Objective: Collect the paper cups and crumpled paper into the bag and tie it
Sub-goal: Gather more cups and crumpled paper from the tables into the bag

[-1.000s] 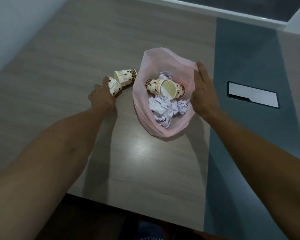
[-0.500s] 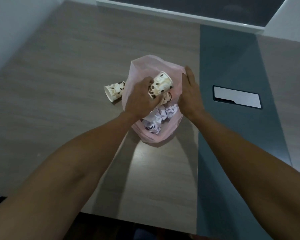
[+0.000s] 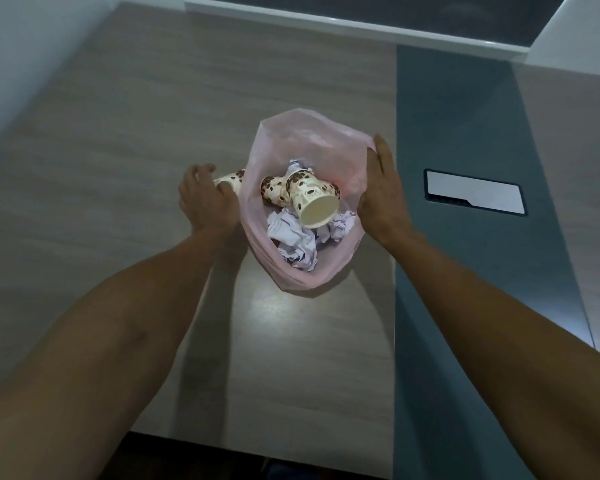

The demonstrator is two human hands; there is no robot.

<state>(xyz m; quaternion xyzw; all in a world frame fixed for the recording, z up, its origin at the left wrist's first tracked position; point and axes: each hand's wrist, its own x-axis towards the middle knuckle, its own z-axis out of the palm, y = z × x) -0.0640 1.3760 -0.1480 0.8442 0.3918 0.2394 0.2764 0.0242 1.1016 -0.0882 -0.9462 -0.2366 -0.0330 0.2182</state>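
Pink bag (image 3: 329, 150) sits mid-surface, mouth open, w/ two paper cups (image 3: 300, 194) and crumpled paper (image 3: 293, 237) already inside. Last cup (image 3: 231, 178) lies just outside the bag at 9 o'clock. Left hand (image 3: 205, 199) curls round that cup; right hand (image 3: 381, 192), fingers straight, presses the bag's rim at 3 o'clock, keeping it open. Step: collecting the final cup. Next: lift it over the rim, drop in, then gather the rim & tie. Wood-grain surface (image 3: 118, 168) underneath.
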